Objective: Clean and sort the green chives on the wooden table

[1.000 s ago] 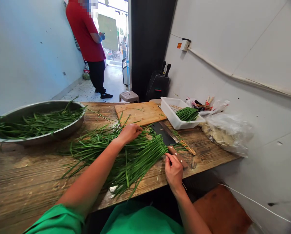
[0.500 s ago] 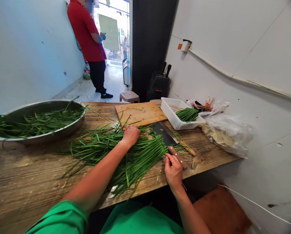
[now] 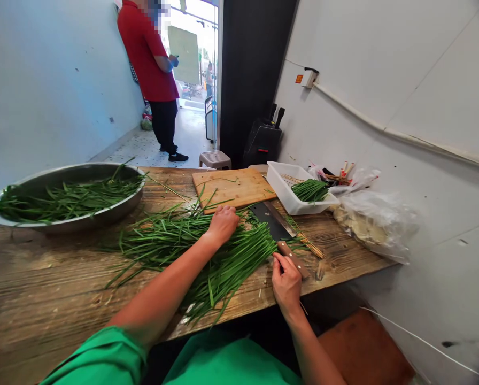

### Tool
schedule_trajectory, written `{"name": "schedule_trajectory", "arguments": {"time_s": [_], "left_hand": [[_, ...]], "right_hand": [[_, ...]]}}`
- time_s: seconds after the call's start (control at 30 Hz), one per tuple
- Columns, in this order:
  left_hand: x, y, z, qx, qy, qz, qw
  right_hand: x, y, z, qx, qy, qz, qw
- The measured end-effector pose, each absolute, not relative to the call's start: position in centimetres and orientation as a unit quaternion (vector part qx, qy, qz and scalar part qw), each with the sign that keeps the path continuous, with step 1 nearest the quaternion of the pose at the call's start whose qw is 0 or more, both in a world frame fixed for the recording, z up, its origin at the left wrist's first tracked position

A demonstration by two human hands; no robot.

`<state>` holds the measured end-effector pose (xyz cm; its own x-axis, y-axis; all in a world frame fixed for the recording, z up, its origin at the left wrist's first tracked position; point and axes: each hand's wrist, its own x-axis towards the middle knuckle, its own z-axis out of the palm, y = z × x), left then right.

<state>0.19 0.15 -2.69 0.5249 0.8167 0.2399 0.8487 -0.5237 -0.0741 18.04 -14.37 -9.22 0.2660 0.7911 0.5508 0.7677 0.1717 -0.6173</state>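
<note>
Garlic chives lie in a wide, loose bundle across the wooden table, their cut ends lined up at the right. My left hand is closed over the upper part of the bundle, fingers curled down onto the stalks and partly hidden. By the cut ends, my right hand is pinched closed. A thin bamboo skewer pokes out below that hand; the rest of it is hidden. Just beyond my right fingers lies a cleaver, its brown handle toward me and its dark blade pointing away.
A metal basin of chives stands at left. Behind the bundle sits a cutting board. Further right are loose skewers, a white bin with chives, and a plastic bag. A person in red stands near the doorway.
My left hand has shifted slightly right along the chives. The right hand stays at the cut ends. The whole view has drifted a little.
</note>
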Motion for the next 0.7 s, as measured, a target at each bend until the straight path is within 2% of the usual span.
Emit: {"name": "schedule_trajectory", "arguments": {"time_s": [0.17,0.33,0.53,0.7], "left_hand": [[0.1,0.0,-2.3,-0.866,-0.494,-0.066,0.042],[-0.4,0.7,-2.6,-0.870,-0.470,-0.151,-0.015],[0.8,0.8,-3.0,-0.842,-0.440,-0.229,-0.212],[1.3,0.4,-2.7,-0.812,-0.437,-0.268,-0.280]], "right_hand": [[18.0,-14.4,-9.1,-0.643,-0.605,0.014,0.470],[18.0,-14.4,-9.2,-0.643,-0.605,0.009,0.470],[18.1,-14.3,-9.2,-0.644,-0.603,0.011,0.470],[18.1,-14.3,-9.1,-0.645,-0.605,0.020,0.466]]}}
